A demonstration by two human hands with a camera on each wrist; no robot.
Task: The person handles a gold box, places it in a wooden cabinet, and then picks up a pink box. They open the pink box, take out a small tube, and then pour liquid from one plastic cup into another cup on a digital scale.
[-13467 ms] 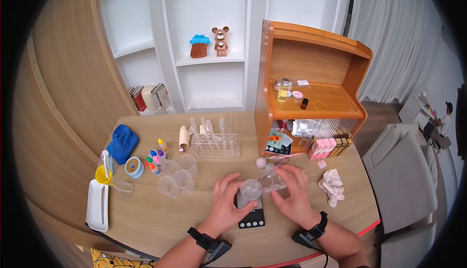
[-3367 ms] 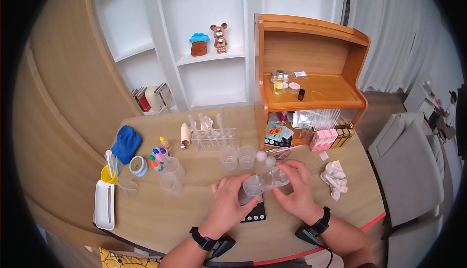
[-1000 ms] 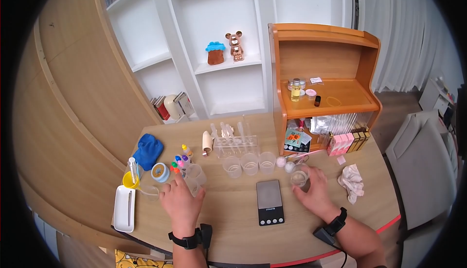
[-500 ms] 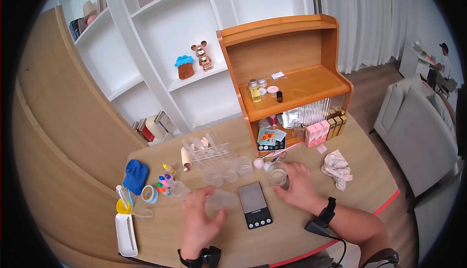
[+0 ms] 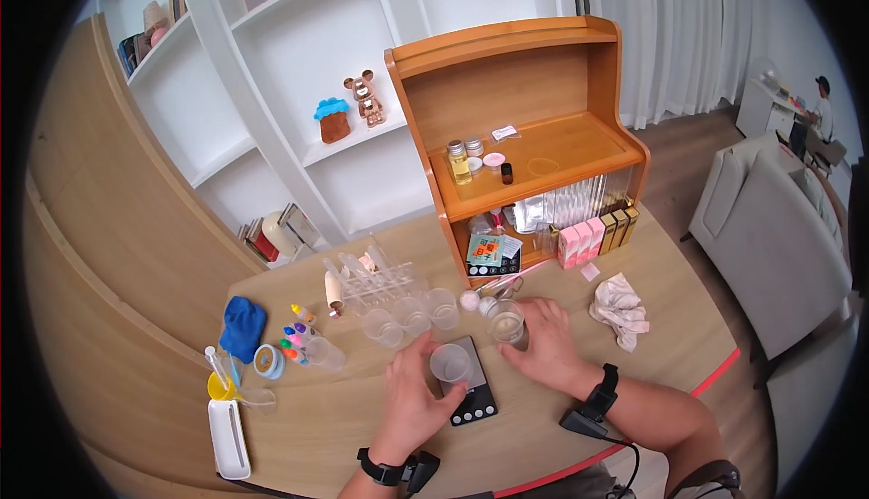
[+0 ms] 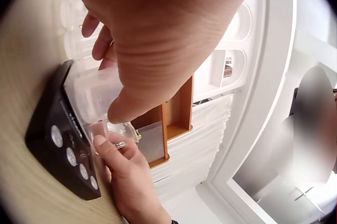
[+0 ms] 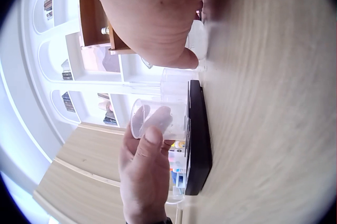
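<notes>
My left hand (image 5: pixel 409 398) holds a frosted plastic cup (image 5: pixel 450 365) upright between thumb and fingers, at the plate of a black digital scale (image 5: pixel 473 406). In the right wrist view the cup (image 7: pixel 176 121) sits right at the scale's top. To the right of the scale, my right hand (image 5: pixel 548 350) grips a clear beaker (image 5: pixel 506 323) with clear liquid low inside. Three more plastic cups (image 5: pixel 415 316) stand in a row in front of a clear rack of test tubes (image 5: pixel 385 283). Another plastic cup (image 5: pixel 325 354) stands at the left.
Left of the cups are small colored-cap bottles (image 5: pixel 294 345), a round tub (image 5: pixel 269 362), a blue cloth (image 5: pixel 243 329), a yellow funnel (image 5: pixel 220 387) and a white tray (image 5: pixel 226 449). A crumpled cloth (image 5: pixel 620 311) lies at right, a wooden shelf unit (image 5: pixel 507 91) behind.
Earlier the right hand tilted the beaker over cups on the scale. Filled-place cups moved to a row by the rack. My left hand brought another cup from the left to the scale.
</notes>
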